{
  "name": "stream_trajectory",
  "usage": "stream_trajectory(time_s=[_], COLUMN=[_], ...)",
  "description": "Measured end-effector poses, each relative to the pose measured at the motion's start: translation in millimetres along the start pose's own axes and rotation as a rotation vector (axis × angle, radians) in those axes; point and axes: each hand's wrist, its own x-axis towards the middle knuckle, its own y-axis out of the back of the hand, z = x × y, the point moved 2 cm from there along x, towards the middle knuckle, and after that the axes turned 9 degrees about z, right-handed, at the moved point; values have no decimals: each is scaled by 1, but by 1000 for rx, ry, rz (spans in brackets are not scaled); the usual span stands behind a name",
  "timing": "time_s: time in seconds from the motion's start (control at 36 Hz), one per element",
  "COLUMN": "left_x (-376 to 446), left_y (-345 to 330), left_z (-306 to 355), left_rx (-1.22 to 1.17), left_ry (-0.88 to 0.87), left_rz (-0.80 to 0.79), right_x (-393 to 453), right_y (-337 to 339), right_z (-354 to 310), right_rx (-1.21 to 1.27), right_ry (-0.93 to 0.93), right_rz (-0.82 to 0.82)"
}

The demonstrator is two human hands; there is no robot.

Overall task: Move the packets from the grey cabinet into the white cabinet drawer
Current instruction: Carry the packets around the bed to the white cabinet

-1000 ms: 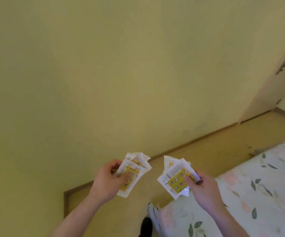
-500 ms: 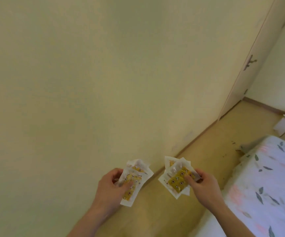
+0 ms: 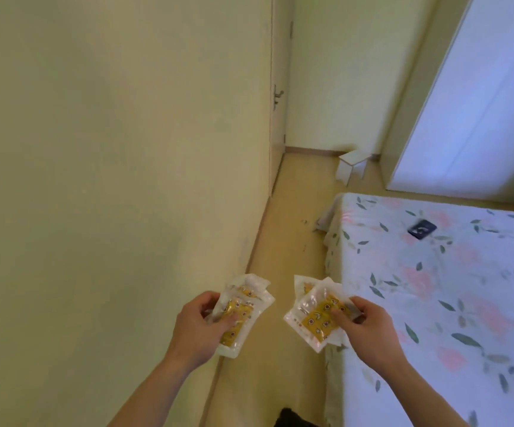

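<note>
My left hand [image 3: 198, 329] grips a small fan of clear packets with yellow printed contents [image 3: 243, 306], held low at the centre of the view. My right hand [image 3: 368, 329] grips a second bunch of the same packets [image 3: 315, 314] just to the right, thumb pressed on the top one. The two bunches are apart, over the floor strip between wall and bed. A tall white cabinet [image 3: 477, 97] stands at the far right; no open drawer shows. No grey cabinet is in view.
A pale yellow wall [image 3: 111, 149] fills the left. A bed with a floral sheet [image 3: 449, 288] lies on the right, a dark phone [image 3: 422, 229] on it. A narrow wooden floor strip [image 3: 292, 217] runs ahead to a door [image 3: 277, 97] and a small white stool [image 3: 351, 164].
The view has swung right and up: the wall gives way to the corridor, door, stool, white cabinet and more of the bed. Both hands keep their packets in the same pose.
</note>
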Motion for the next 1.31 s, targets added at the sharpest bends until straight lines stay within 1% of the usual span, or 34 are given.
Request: stream_trajectory(time_s=[0.14, 0.31, 0.44, 0.61, 0.69, 0.83, 1.0, 1.08, 1.17, 1.31], left_x=[69, 161, 242, 330, 374, 464, 583, 642, 694, 765], left_y=[-47, -108, -157, -198, -210, -235, -274, -293, -319, -372], left_z=[33, 72, 108, 157, 178, 205, 236, 251, 275, 322], left_rx=[12, 23, 28, 9, -12, -31, -64, -66, -65, -31], left_ry=[-49, -84, -54, -72, -81, -77, -95, -92, -124, -158], left_rz=[-126, -201, -203, -186, -161, -168, -212, -253, -322, -436], right_x=[46, 141, 239, 358, 410, 500, 603, 649, 687, 740], right_y=[18, 20, 27, 42, 45, 36, 14, 6, 3, 12], right_z=[10, 19, 12, -13, -35, -56, -75, -81, -93, -100], right_rx=[6, 15, 30, -12, -21, -13, -21, -21, 4, -15], right_ry=[-80, -123, -158, -144, -102, -83, -105, -151, -169, -233], right_rz=[139, 210, 200, 200, 196, 199, 254, 303, 370, 457])
